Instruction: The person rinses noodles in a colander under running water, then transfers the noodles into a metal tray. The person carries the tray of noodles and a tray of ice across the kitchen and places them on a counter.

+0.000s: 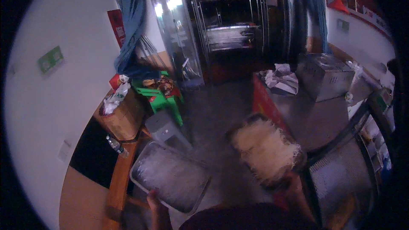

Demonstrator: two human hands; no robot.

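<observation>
My left hand (154, 200) grips the lower left edge of a rectangular metal tray (169, 175), which holds a whitish layer I cannot identify. At the lower right, my right hand (292, 182) holds the near edge of a darker rectangular tray (235, 139). On that tray lies a heap of pale yellow, shredded or noodle-like food (266, 150), blurred. The two trays are apart, one on each side of my body. My fingers beneath both trays are hidden.
A grey plastic stool (166, 129) and green chair (172, 107) stand left, near a cardboard box (123, 118) and plastic bottle (116, 147). At right are a counter (306, 118) with a metal box (326, 76), and a dark-framed chair or rack (338, 172). Glass doors (179, 32) are ahead.
</observation>
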